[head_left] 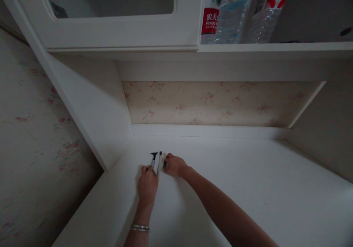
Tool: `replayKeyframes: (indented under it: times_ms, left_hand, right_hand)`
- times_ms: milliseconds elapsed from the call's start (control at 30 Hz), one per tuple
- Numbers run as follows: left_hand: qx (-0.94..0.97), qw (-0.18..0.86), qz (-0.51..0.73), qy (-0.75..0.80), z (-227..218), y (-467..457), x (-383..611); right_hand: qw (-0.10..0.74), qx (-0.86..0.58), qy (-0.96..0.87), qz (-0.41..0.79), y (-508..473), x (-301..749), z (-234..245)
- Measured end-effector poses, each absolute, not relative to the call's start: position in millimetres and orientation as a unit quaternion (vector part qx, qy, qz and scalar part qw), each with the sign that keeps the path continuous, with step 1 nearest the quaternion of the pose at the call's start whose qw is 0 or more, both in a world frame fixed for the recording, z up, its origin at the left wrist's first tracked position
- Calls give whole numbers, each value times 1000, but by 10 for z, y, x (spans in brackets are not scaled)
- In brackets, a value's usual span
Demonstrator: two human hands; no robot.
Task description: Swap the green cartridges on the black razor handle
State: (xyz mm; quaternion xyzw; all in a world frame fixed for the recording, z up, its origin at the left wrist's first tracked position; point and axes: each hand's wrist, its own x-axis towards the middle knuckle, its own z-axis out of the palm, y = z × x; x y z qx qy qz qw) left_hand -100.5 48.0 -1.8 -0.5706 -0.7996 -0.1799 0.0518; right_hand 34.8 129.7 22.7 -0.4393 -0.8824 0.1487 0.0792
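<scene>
On the white desktop [220, 188], my left hand [148, 184] is closed at the lower end of a razor [153, 161] with a black T-shaped head and a grey handle. Right beside the razor lies a slim white stick with a dark tip [157, 162], perhaps a toothbrush; the fingers touch its lower end too. Just to the right, my right hand [175, 165] has its fingers curled around a small dark thing [165, 164], mostly hidden by them. A small gap separates it from the white stick.
A white side panel [93, 107] rises at the left, and a low white ledge [209, 131] runs along the back. Overhead hang a cabinet door [124, 33] and an open shelf [275, 47] with several plastic bottles [231, 19]. Floral wallpaper [206, 101] shows behind.
</scene>
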Motion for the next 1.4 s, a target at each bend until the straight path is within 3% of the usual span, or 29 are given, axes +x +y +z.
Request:
replayKeyframes:
  times_ms: [300,600,767,1067,1400]
  left_hand:
    - [-566,57,-181,-803,11,485,-979]
    - [-545,81,-200,-810,73,443,-910]
    - [-611,69,-228,-755,209,305,-561]
    - [-743,-177,-222,-606,150,-123,288]
    - [-757,-202,-177,-596,107,-18,182]
  right_hand:
    - [215,-425,-855,202,1111,612,127]
    - [394,-391,-779,290,131,1197,-96]
    - [356,-372,-791,331,-230,1415,-29]
    - [283,-406,-782,379,-158,1501,-65]
    - [293,-385,-788,381,-155,1529,-3]
